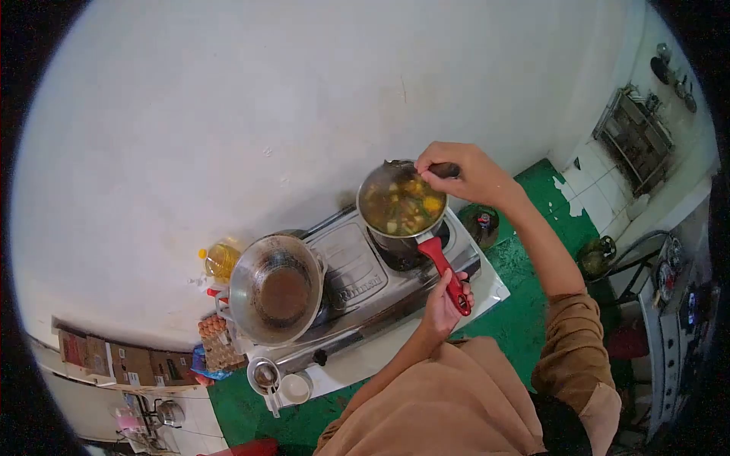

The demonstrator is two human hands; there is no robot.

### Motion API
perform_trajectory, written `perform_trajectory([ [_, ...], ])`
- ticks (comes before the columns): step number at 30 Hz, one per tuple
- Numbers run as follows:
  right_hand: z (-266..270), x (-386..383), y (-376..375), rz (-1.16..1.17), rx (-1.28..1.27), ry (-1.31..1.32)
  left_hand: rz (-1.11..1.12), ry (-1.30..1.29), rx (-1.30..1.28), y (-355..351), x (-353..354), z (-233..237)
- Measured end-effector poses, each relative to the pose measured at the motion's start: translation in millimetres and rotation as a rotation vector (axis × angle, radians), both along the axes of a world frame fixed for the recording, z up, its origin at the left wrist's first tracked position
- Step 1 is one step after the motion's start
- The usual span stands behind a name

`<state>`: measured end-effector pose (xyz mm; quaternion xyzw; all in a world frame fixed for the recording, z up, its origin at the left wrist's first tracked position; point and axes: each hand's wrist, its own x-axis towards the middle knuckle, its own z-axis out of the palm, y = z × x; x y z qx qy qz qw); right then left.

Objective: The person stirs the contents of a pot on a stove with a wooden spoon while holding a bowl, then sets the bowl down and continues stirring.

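A saucepan of soup with yellow and green vegetable pieces sits over the right burner of the stove. My left hand is closed around its red handle, close to the front edge. Above the pan's right rim, my right hand grips the dark handle of a cooking utensil. The working end of that utensil is hidden, and its kind does not show. On the left burner stands a wide metal wok with a browned bottom.
The silver two-burner stove stands on a white table against the wall. An oil bottle and a tray of eggs are left of the wok. A strainer and a white bowl sit at the near-left corner. A green gas cylinder is behind the right end.
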<state>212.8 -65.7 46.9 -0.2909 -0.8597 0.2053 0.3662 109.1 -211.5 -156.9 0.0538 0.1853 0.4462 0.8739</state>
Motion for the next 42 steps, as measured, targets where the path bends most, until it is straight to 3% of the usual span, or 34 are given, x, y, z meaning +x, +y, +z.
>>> perform_trajectory([
  [7,-22.8,-6.7,33.2,-0.021,0.102,-0.25,0.003,0.02,-0.02,0.1,0.7,1.2],
  [17,-64.7,-33.7,73.8,-0.063,0.072,-0.279,0.002,-0.003,-0.062,0.5,1.2,0.0],
  [22,-66.8,-35.3,82.2,-0.346,-0.103,-0.127,0.008,0.011,-0.048,0.5,0.8,0.3],
  [28,-69.3,-26.7,78.5,-0.55,-0.117,0.025,0.001,0.008,-0.026,0.8,0.6,-2.8],
  [31,-63.4,-21.1,76.0,-0.558,-0.241,0.065,0.002,0.01,-0.017,0.6,0.5,-1.7],
  [35,-58.0,-15.8,69.8,-0.576,-0.205,0.089,-0.005,-0.004,-0.006,1.3,0.9,-4.2],
  [37,-42.1,-17.8,55.9,-0.552,-0.34,0.175,-0.008,-0.004,-0.016,2.0,0.8,-5.1],
  [42,-35.9,-17.9,46.3,-0.526,-0.144,0.107,-0.009,-0.003,-0.029,1.6,0.4,-3.8],
])
